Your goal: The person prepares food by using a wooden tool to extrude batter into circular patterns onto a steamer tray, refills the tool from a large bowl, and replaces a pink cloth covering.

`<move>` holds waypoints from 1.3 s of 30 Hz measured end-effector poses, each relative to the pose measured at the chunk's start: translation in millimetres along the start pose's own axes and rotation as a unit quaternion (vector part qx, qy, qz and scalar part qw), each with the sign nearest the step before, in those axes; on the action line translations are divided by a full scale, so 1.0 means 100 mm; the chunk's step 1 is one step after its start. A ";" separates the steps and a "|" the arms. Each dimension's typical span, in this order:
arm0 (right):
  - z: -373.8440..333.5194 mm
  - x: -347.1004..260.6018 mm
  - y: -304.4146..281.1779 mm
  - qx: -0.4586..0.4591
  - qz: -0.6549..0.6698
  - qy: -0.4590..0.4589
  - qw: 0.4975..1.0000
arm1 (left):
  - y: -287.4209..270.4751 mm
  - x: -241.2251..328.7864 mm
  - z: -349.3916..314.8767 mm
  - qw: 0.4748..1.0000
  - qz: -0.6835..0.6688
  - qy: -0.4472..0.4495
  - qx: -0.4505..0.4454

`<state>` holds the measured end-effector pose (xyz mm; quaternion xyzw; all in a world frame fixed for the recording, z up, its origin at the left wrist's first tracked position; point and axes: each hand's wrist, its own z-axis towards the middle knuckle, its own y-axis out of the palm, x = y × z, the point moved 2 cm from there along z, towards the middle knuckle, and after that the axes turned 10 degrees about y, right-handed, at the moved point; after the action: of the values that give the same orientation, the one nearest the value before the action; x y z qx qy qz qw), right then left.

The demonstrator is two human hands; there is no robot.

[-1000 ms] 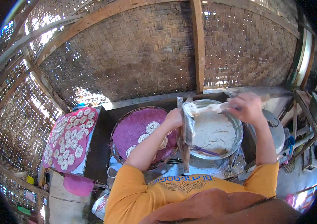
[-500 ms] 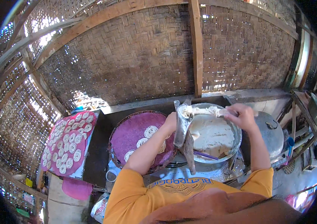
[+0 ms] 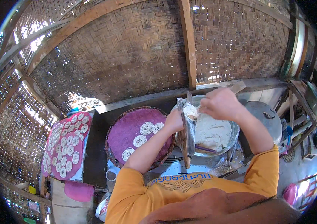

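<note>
A wooden press [image 3: 189, 132], smeared with white dough at its top, stands over the left side of a wide metal basin. My left hand [image 3: 174, 121] is closed on the left side of the press; its fingertips are hidden behind the wood. My right hand [image 3: 220, 103] grips a wooden paddle [image 3: 238, 86] whose end sticks out past the knuckles. White dough [image 3: 192, 111] clings to the press opening beside my right fingers. More soft white dough [image 3: 214, 132] fills the basin [image 3: 236, 136], where a purple stick [image 3: 205, 149] lies near the front.
A round tray [image 3: 108, 143] lined with purple cloth, left of the press, holds several noodle coils [image 3: 139, 140]. Farther left, a pink cloth-covered board [image 3: 58, 170] carries many coils. A metal lid [image 3: 265, 123] lies right of the basin. Woven bamboo walls [image 3: 128, 56] rise behind.
My right hand has moved left and up to the press opening, tilting the dough-coated paddle. The press leans less. My left hand stays on it, and the view has shifted slightly.
</note>
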<state>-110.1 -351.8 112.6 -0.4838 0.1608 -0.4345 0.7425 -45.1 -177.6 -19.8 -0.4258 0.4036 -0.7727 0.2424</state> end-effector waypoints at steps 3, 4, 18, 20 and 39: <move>-0.05 -0.15 0.10 0.036 -0.047 -0.075 0.995 | -0.11 0.06 -0.04 0.997 -0.070 0.023 -0.011; -0.11 -0.16 0.13 0.107 -0.064 -0.134 0.983 | -0.14 0.07 -0.07 0.991 -0.127 0.038 -0.026; -0.58 0.04 0.90 0.157 0.580 0.372 0.707 | -0.05 0.08 0.24 0.981 -0.195 0.016 0.011; -0.50 -0.18 0.94 0.063 0.627 0.371 0.682 | 0.03 -0.09 0.19 0.982 -0.116 0.119 0.087; -0.87 -0.10 1.03 0.222 0.265 0.351 0.870 | 0.07 -0.27 0.35 0.997 -0.054 -0.048 0.039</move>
<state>-122.5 -378.3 -19.7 -0.0612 0.4322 -0.3865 0.8125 -1.0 -176.5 -26.9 -0.4737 0.3379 -0.7784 0.2357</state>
